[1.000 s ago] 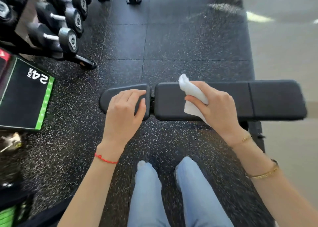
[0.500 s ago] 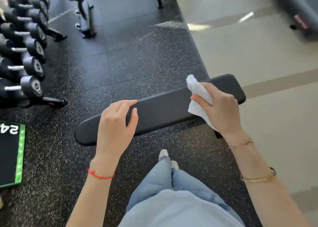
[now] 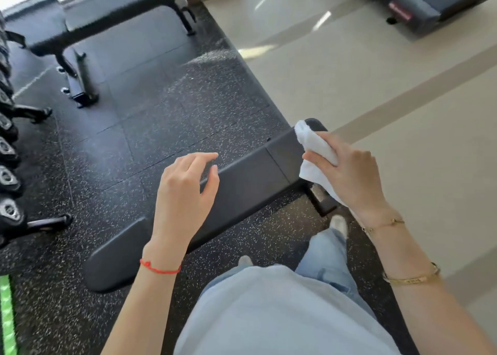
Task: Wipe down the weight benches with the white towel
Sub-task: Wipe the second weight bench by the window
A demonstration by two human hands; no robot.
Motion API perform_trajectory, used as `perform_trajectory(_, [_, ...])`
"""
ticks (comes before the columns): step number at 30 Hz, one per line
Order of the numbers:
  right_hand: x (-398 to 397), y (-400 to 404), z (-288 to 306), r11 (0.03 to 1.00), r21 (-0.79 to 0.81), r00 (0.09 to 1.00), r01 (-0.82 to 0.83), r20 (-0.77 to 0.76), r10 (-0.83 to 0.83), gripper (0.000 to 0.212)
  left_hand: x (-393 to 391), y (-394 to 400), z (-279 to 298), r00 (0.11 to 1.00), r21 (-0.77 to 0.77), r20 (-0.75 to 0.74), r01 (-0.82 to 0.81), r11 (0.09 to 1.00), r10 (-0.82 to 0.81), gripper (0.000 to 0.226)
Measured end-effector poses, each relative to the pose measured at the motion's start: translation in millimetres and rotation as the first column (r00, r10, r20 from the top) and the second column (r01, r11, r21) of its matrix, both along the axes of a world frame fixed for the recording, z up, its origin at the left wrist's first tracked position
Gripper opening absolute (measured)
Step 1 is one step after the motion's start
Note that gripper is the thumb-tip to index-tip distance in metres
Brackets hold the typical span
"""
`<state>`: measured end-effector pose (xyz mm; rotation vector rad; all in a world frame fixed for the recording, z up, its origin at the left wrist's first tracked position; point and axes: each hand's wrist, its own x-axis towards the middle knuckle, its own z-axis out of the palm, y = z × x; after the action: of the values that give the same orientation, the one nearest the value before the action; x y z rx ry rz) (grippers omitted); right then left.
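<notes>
We have the white towel (image 3: 317,150) bunched in our right hand (image 3: 349,177), whose fingers (image 3: 320,157) are curled around it, at the far right end of the near weight bench (image 3: 247,185), over its pad. Our left hand (image 3: 185,190) hovers over the middle of that pad, fingers loosely bent and apart, gripping nothing. We judge this bench nearly covered, though no wet trace shows to confirm it. At least 1 more bench (image 3: 107,10) stands beyond on the rubber floor (image 3: 161,107), seemingly not yet wiped.
</notes>
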<state>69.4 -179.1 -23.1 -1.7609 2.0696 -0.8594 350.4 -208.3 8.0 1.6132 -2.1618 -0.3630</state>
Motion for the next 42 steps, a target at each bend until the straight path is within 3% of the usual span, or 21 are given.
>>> perform_trajectory(9, [-205.6,-56.8,18.1,0.990,0.034,0.989,-0.140,-0.052,0.141,0.046,-203.4,-43.4,-8.9,0.996,0.005,-0.056,-0.074,0.997,0.074,0.025])
perform_trajectory(16, [-323.0,-102.0,22.6,0.993,0.034,0.992,-0.113,-0.048,0.115,0.036,-322.6,-84.0,-10.9,0.991,0.028,-0.099,-0.084,0.996,0.087,0.024])
perform_trajectory(28, [-419.8,-239.8,-0.4,0.986,0.061,0.988,-0.155,0.023,0.154,0.035,-428.5,-208.5,-27.1,0.986,0.049,-0.095,-0.135,0.990,0.139,0.024])
perform_trajectory(42, [-496.0,-546.2,-6.6,0.944,0.057,0.946,-0.324,0.038,0.322,0.029,-505.3,-465.6,-33.1,0.963,0.006,-0.072,-0.261,0.965,0.261,0.022])
